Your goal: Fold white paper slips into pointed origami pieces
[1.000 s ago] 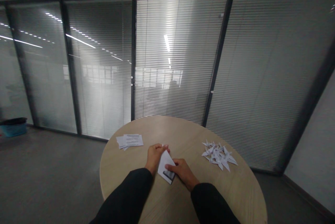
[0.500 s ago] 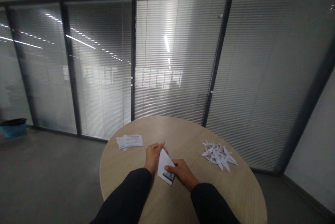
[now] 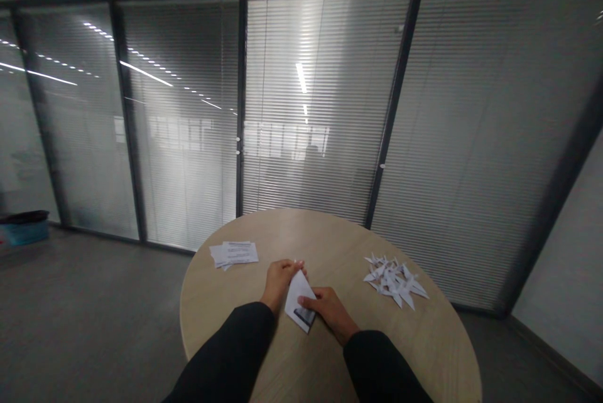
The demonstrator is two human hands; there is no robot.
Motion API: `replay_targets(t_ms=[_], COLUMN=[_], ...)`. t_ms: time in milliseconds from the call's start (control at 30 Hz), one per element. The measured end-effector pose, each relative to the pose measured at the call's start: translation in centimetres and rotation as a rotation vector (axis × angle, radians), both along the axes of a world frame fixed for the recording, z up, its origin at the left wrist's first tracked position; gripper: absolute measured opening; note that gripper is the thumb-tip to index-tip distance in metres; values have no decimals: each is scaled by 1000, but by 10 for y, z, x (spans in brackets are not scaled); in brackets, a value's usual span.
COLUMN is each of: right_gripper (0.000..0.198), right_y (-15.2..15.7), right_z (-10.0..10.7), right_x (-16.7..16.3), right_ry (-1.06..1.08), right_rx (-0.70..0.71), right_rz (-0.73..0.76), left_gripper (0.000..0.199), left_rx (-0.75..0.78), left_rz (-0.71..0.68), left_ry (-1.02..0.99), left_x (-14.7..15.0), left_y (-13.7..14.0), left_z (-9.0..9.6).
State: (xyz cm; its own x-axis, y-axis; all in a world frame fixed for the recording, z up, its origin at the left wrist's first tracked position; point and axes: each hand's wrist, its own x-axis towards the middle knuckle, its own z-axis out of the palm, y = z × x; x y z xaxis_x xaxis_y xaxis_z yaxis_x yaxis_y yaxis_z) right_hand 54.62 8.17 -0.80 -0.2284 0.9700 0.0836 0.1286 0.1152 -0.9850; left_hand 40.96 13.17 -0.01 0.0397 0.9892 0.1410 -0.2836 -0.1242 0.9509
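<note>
A folded piece of white paper (image 3: pixel 296 296), pointed at its far end and with a dark printed patch near its lower edge, is held just above the round table. My left hand (image 3: pixel 281 281) pinches the far tip, its fingers closed over the point. On the paper's right side, my right hand (image 3: pixel 330 310) grips with the thumb on top and the other fingers underneath. The underside of the paper is hidden. To the right lies a pile of folded white paper pieces (image 3: pixel 394 280) with sharp points.
A small stack of printed paper slips (image 3: pixel 240 252) lies at the table's left. The round wooden table (image 3: pixel 301 227) stands close to a glass partition with blinds (image 3: pixel 315 102). A blue bin with a black liner (image 3: pixel 26 229) is on the floor at far left.
My left fingers have shifted slightly right and closed over the paper's tip. My right hand stays on the paper's right side, nearly still.
</note>
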Motion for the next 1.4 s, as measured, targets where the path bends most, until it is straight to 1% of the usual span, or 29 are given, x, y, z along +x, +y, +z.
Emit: replay_targets(t_ms=[67, 133, 300, 467, 600, 667, 733, 800, 967, 1100, 1267, 1400], right_gripper=[38, 37, 37, 33, 33, 33, 32, 31, 30, 27, 31, 35], right_y=[0, 1, 4, 4, 5, 5, 5, 5, 7, 8, 8, 7], right_z=[0, 0, 0, 0, -1, -2, -2, -2, -3, -3, -4, -4], right_x=[0, 0, 0, -1, -2, -3, -4, -4, -3, -2, 0, 2], right_ry=[1, -4, -53, -80, -78, -71, -73, -83, -113, -132, -99, -54], right_rx=[5, 13, 51, 77, 78, 76, 75, 79, 93, 93, 59, 27], right_rz=[-3, 1, 20, 21, 23, 28, 23, 10, 12, 7, 5, -66], left_gripper=[44, 42, 42, 42, 44, 45, 46, 46, 45, 47, 51, 53], left_rx=[-27, -34, 45, 104, 148, 164, 156, 113, -47, -102, -83, -83], left_rz=[-4, 17, 86, 238, 296, 343, 358, 325, 182, 121, 16, -85], left_ry=[-65, -73, 101, 298, 357, 364, 346, 292, 77, -26, -36, 24], left_x=[3, 4, 1, -2, -2, -2, -1, 0, 4, 4, 0, -2], left_y=[-1, -2, -4, -7, -10, -10, -9, -8, -7, -12, -16, -14], left_z=[0, -1, 0, 4, 6, 6, 5, 4, 2, 6, 11, 10])
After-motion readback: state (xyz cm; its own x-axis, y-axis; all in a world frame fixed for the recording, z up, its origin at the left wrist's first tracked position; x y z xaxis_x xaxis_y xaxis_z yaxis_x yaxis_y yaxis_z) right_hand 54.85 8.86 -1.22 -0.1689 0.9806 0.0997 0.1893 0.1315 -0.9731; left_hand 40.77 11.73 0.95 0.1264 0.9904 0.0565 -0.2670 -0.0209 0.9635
